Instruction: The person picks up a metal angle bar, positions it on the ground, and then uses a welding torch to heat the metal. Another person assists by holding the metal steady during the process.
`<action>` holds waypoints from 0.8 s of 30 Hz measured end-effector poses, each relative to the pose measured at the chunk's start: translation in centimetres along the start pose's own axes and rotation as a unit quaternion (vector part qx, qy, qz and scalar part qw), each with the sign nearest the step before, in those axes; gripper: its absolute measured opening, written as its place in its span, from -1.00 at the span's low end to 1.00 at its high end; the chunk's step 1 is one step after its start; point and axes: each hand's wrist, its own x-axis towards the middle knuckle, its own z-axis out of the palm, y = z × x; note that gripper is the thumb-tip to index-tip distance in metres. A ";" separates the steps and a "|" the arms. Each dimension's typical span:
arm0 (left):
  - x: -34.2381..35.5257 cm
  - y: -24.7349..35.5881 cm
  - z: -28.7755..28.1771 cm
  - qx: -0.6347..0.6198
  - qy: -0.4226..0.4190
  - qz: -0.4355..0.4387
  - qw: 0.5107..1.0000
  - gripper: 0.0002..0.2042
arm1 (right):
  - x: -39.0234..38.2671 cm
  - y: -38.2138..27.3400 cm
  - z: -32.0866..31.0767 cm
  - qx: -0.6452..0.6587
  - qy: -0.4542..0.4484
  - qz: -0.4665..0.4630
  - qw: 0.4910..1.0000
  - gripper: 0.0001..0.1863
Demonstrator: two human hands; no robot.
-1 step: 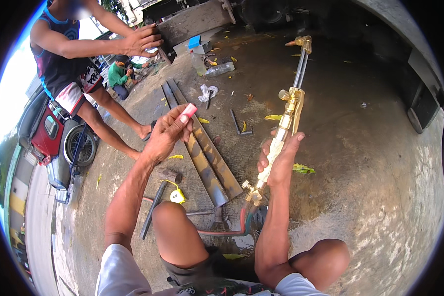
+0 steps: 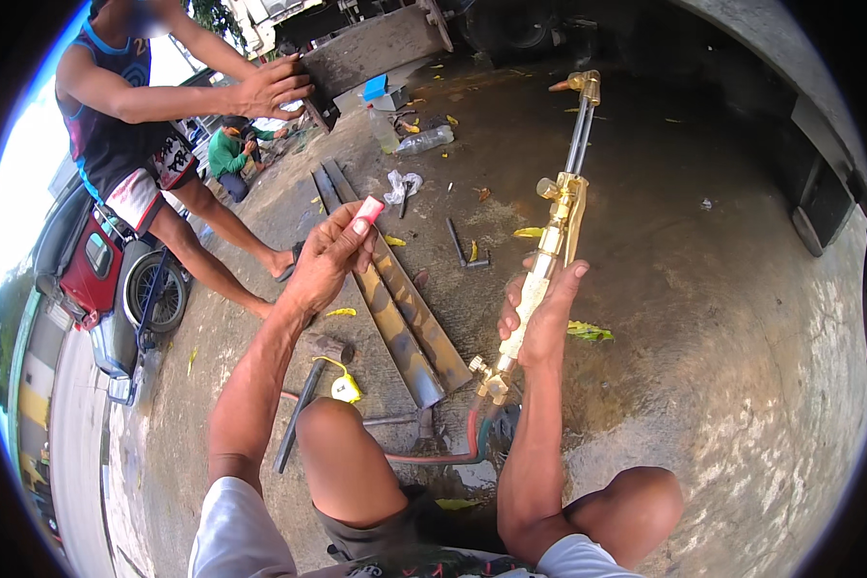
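My left hand is closed around a small pink lighter, its end sticking out past the thumb. Wrapped round the handle of a brass cutting torch is my right hand. The torch stands almost upright, its bent head pointing left at the top, and no flame shows at its tip. From its lower end a red hose and a green hose run down. Beyond my left hand, two long rusty steel bars lie side by side on the concrete.
A hammer and a yellow tape measure lie by my left knee. An L-shaped metal rod and plastic bottles lie farther off. One person stands at the left; another in green crouches behind. A red motorcycle sidecar stands far left.
The scene has shifted very slightly left in the view. Both hands keep the same hold on the lighter and the torch.
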 end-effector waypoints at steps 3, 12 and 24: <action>3.5 -0.3 1.5 -0.068 -0.018 0.026 0.997 -0.65 | -0.3 -0.2 -0.2 0.011 -0.010 0.001 1.000 -0.01; 11.8 1.3 6.8 -0.080 0.078 -0.014 0.994 -0.64 | 0.4 -0.9 0.0 -0.003 -0.010 -0.024 1.000 -0.03; 17.6 4.6 8.8 0.088 -0.009 0.037 0.995 -0.81 | 0.7 -0.9 -0.5 0.014 -0.005 -0.031 0.999 -0.04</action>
